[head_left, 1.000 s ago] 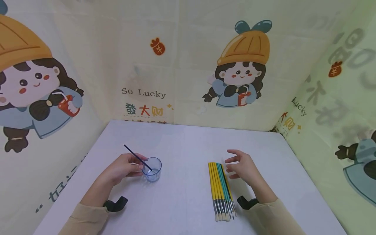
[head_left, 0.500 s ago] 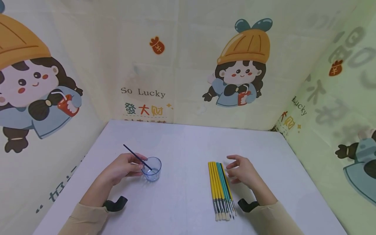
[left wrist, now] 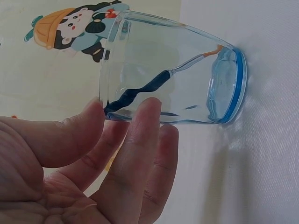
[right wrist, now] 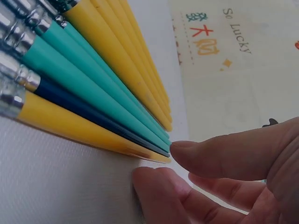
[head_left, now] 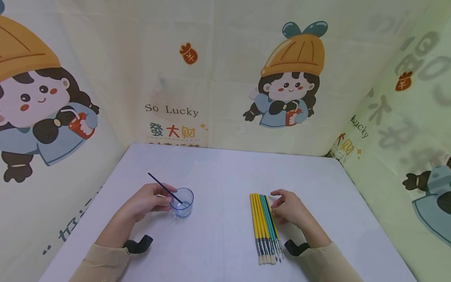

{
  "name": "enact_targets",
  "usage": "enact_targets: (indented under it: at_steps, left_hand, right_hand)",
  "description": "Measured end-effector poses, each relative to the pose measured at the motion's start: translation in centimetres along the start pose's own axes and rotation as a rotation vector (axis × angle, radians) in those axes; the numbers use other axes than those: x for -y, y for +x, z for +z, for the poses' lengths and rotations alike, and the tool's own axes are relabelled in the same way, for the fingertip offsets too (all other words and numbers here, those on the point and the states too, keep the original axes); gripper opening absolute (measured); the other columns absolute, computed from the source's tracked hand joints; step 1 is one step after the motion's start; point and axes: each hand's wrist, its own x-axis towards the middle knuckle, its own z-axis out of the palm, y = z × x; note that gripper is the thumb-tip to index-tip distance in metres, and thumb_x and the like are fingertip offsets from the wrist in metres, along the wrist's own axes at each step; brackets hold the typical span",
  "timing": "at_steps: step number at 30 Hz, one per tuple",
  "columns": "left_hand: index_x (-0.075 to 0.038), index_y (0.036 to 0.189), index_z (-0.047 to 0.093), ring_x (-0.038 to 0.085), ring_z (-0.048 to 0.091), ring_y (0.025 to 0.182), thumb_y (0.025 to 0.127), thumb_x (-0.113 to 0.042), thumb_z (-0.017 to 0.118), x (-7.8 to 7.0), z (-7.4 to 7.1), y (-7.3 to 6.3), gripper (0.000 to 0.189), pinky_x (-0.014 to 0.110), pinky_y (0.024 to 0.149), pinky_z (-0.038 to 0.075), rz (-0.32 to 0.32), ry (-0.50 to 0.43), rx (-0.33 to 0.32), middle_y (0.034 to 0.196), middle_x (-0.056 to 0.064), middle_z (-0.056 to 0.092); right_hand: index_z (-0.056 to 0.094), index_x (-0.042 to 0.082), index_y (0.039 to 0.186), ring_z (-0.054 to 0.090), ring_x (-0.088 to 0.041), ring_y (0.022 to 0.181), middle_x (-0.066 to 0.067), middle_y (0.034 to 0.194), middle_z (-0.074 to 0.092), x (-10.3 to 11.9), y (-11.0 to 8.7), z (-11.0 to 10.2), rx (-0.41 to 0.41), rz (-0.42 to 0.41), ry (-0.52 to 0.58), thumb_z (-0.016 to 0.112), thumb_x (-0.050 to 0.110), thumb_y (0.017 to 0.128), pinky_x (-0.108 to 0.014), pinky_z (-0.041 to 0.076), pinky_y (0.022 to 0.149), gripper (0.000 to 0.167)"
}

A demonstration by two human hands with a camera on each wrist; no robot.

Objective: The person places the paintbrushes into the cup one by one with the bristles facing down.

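Note:
In the head view a clear bluish glass [head_left: 182,206] stands upright on the table. One dark-handled paintbrush [head_left: 163,187] leans in it. My left hand [head_left: 149,203] is at the glass's left side, fingertips at its wall and thumb near the rim; the handle passes over the hand. A row of paintbrushes [head_left: 262,219], yellow, turquoise and dark, lies bristles toward me. My right hand [head_left: 289,207] is at the handle ends on their right. The right wrist view has its thumb and index fingertip either side of the outermost yellow paintbrush [right wrist: 84,128], a gap between them.
The white table [head_left: 218,168] is enclosed by a printed cloth backdrop [head_left: 225,78] at the back and sides. Black wrist devices [head_left: 139,244] sit at both cuffs. Bare tabletop lies between the glass and the paintbrush row.
My right hand has come down and nearer to me beside the paintbrush handles, its spread fingers drawing closer together. The left hand, glass and paintbrushes have stayed put.

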Motion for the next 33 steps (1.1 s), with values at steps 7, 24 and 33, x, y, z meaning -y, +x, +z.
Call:
enact_targets:
  at_steps: [7,24,33]
  left_hand:
    - [0.003,0.138,0.066,0.019,0.076,0.095,0.101,-0.003,0.072,0.09,-0.03,0.06,0.039,0.032,0.082,0.068,0.000,-0.009,0.007,0.129,0.027,0.070]
    - [0.004,0.139,0.065,0.018,0.074,0.093,0.101,-0.002,0.072,0.27,-0.06,0.24,0.040,0.032,0.082,0.068,-0.002,-0.003,0.019,0.128,0.027,0.070]
    - [0.005,0.140,0.064,0.019,0.075,0.094,0.101,-0.002,0.071,0.02,-0.07,0.08,0.040,0.033,0.083,0.068,0.005,0.007,0.019,0.128,0.028,0.071]
  right_hand:
    - [0.059,0.007,0.145,0.065,-0.024,0.073,-0.012,0.096,0.065,-0.02,-0.31,0.05,0.013,-0.007,-0.041,0.081,0.002,0.087,-0.032,0.065,0.060,0.063]
    - [0.062,0.006,0.141,0.062,-0.024,0.061,-0.011,0.087,0.063,-0.10,-0.51,0.53,0.012,-0.013,-0.102,0.083,0.002,0.086,-0.029,0.060,0.056,0.059]
    - [0.063,0.006,0.140,0.062,-0.023,0.062,-0.010,0.086,0.063,-0.15,-0.39,0.66,-0.001,-0.033,-0.126,0.083,0.002,0.084,-0.028,0.059,0.056,0.059]
